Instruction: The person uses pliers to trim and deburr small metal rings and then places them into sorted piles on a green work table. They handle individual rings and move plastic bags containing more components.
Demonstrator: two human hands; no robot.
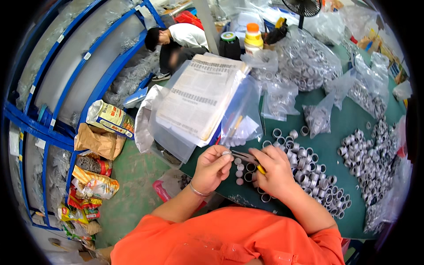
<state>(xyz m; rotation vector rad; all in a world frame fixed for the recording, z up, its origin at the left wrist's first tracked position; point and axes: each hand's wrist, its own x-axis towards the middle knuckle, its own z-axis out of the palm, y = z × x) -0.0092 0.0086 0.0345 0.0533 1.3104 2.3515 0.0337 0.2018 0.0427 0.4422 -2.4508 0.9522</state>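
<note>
Between the thumb and fingers of my left hand (pixel 211 171) is a small whitish piece (pixel 226 153), partly covered by the fingertips. My right hand (pixel 274 171) grips long-nosed pliers (pixel 243 155) with a yellow handle (pixel 261 169). Their grey jaws point left and reach the piece; whether they bite on it is too small to tell. Below the jaws, a row of small pale scalloped discs (pixel 239 168) lies on the green table (pixel 282 126). Many grey metal rings (pixel 309 170) are spread beside and beyond my right hand.
A newspaper stack (pixel 201 95) lies at the table's left corner. Clear bags of rings (pixel 304 62) and a loose heap (pixel 371 154) cover the far and right sides. Bottles (pixel 253 39) and a fan (pixel 303 6) stand behind. Blue shelving (pixel 81 66) and a crouching person (pixel 185 37) are left.
</note>
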